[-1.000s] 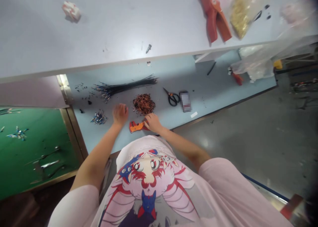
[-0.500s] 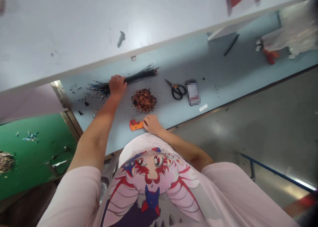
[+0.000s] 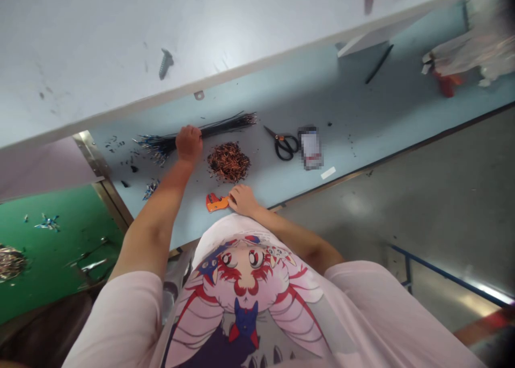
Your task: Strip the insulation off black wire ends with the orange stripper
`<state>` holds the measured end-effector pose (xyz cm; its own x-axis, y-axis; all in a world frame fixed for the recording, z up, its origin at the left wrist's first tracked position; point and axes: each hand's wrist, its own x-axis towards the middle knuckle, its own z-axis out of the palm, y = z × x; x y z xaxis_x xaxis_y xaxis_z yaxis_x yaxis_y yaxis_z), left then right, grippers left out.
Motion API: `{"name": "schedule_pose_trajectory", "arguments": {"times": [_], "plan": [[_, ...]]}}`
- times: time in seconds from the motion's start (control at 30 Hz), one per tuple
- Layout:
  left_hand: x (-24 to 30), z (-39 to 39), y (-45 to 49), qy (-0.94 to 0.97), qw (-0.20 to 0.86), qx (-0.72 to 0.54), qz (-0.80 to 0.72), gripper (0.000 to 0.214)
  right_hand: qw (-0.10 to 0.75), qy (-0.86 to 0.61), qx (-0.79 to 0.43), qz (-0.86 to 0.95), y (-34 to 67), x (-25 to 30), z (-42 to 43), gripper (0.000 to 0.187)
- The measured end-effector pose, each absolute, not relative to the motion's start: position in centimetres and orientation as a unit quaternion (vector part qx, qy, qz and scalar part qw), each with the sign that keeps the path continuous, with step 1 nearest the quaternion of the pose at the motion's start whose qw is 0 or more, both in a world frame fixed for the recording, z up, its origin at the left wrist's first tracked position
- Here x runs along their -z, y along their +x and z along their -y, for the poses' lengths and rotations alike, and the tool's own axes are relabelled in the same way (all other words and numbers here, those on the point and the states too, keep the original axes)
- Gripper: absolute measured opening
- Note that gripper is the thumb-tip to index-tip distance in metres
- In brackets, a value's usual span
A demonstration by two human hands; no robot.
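Observation:
My left hand (image 3: 189,142) is closed around the middle of a bundle of thin black wires (image 3: 225,125) lying across the bench. At the bundle's left end are blue-tipped ends (image 3: 155,145); at its right end the tips look coppery. Close to my body, my right hand (image 3: 244,200) grips the handle end of an orange-and-red wire stripper (image 3: 217,203), its head pointing left. Between the two hands sits a heap of copper-coloured wire scraps (image 3: 229,162). My left forearm partly covers a small group of blue-and-silver pieces (image 3: 151,189).
Black-handled scissors (image 3: 285,144) lie right of the scraps, beside a blurred phone-like object (image 3: 311,149). A white shelf (image 3: 100,51) overhangs the back and carries a screw (image 3: 164,64). Plastic bags (image 3: 475,62) lie far right. A green surface (image 3: 76,207) adjoins at left.
The bundle's right end has dropped slightly and lies flatter, with my left hand still around it. My right hand keeps the wire stripper in the same spot. The camera view has shifted a little.

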<state>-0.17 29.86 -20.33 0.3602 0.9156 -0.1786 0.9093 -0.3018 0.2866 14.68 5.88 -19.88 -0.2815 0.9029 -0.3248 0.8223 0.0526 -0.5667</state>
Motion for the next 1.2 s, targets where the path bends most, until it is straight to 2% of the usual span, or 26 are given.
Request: {"name": "schedule_pose_trajectory", "arguments": {"times": [0.23, 0.67, 0.77, 0.97, 1.2], "plan": [[21.0, -29.1, -0.8, 0.828, 0.176, -0.008, -0.533, 0.019, 0.068, -0.598, -0.345, 0.720, 14.7, 20.1, -5.8, 0.016], [21.3, -30.1, -0.2, 0.787, 0.212, -0.060, -0.577, 0.007, 0.101, -0.592, -0.343, 0.723, 14.9, 18.7, -6.6, 0.018], [21.4, -30.0, -0.5, 0.788, 0.218, -0.075, -0.571, 0.004, 0.116, -0.601, -0.327, 0.720, 16.7, 18.2, -9.4, 0.020], [21.4, -29.7, -0.9, 0.811, 0.181, -0.080, -0.550, 0.007, 0.121, -0.740, -0.213, 0.627, 22.9, 19.1, -19.1, 0.022], [21.9, -29.8, -1.1, 0.810, 0.187, -0.095, -0.547, 0.008, 0.089, -0.725, -0.174, 0.660, 24.5, 20.4, -24.0, 0.018]]}}
